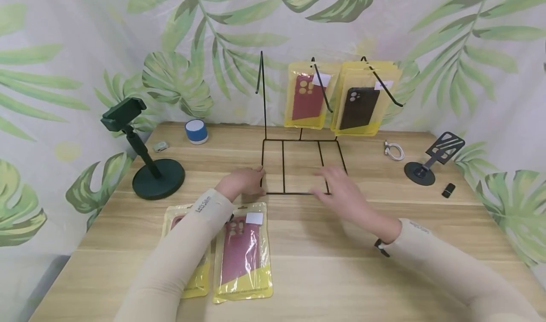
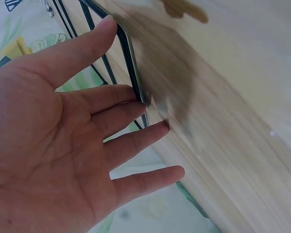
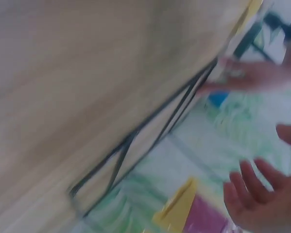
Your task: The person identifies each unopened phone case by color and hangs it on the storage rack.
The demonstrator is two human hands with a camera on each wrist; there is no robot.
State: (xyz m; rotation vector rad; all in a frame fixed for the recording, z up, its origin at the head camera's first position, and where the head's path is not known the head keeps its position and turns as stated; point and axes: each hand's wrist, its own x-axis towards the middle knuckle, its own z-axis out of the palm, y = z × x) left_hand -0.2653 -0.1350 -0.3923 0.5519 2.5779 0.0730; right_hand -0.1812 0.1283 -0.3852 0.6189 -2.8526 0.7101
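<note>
A black wire display rack stands on the wooden table, its flat base toward me. At the base's left front corner is my left hand; in the left wrist view its thumb and first fingers touch the bent wire, all fingers fairly straight. My right hand, blurred, hovers by the base's right front part with spread fingers and holds nothing. On the rack's hooks hang a bagged red phone case and bagged cases with a black one in front. A bagged purple-pink phone case lies below my left wrist.
Another bagged case lies partly under my left forearm. At the left stand a dark phone stand and a blue-and-white cylinder. To the right are a coiled white cable, a folding phone holder and a small black object.
</note>
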